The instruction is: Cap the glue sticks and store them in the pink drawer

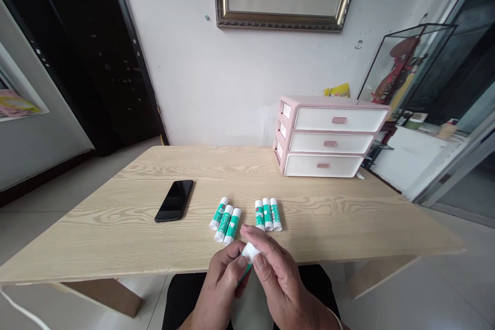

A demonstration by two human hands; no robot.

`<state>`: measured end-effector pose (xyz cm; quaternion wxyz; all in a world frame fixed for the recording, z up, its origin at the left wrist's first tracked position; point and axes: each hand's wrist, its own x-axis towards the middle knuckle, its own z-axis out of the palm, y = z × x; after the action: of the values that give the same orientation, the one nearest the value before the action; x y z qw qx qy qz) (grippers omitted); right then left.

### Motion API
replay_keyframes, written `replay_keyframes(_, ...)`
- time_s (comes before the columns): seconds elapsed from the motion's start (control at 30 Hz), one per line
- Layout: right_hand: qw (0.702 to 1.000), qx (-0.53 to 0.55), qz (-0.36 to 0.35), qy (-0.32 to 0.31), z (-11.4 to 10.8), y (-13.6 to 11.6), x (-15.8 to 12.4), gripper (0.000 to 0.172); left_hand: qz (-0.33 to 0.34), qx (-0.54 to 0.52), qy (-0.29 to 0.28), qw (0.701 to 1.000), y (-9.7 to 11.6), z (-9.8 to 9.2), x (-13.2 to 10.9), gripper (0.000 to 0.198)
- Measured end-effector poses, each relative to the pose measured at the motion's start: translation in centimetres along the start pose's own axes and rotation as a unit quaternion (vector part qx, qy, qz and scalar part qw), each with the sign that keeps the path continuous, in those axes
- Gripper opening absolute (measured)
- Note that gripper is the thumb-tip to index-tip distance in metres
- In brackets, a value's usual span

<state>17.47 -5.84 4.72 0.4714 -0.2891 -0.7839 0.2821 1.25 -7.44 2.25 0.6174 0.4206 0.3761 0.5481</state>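
Observation:
Both hands meet on one white-and-green glue stick (pixel 250 251) at the near edge of the table. My left hand (pixel 226 276) wraps around its green body. My right hand (pixel 276 268) has thumb and fingers closed about its white cap end. Just beyond the hands, three glue sticks (pixel 224 220) lie side by side on the left, and another three glue sticks (pixel 267 213) lie to the right, the nearest partly behind my right fingers. Much of the held stick is hidden by my fingers.
A black phone (pixel 174 200) lies left on the wooden table (pixel 131 232). At the back right stands a pink-and-white drawer unit (pixel 330 136) with a yellow packet (pixel 339 90) behind its top. A framed picture (pixel 284 20) hangs on the wall.

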Motion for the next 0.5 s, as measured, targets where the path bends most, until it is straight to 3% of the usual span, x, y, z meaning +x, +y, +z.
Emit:
replay_keyframes(0.13, 0.995, 0.09, 0.048, 0.013, 0.8, 0.2, -0.1, 0.047, -0.002, -0.004, -0.035, 0.999, 0.3, 0.2, 0.3, 0.029)
replay_keyframes(0.3, 0.964, 0.232, 0.111, 0.072, 2.5, 1.1, -0.8, 0.055, -0.01, 0.013, -0.02, 1.0, 1.5, 1.0, 0.0, 0.034)
replay_keyframes(0.5, 0.959, 0.216, 0.153, 0.105, 3.4, 2.5, -1.7, 0.056, -0.006, 0.036, -0.03, 0.999, 2.4, 1.7, -0.1, 0.035)
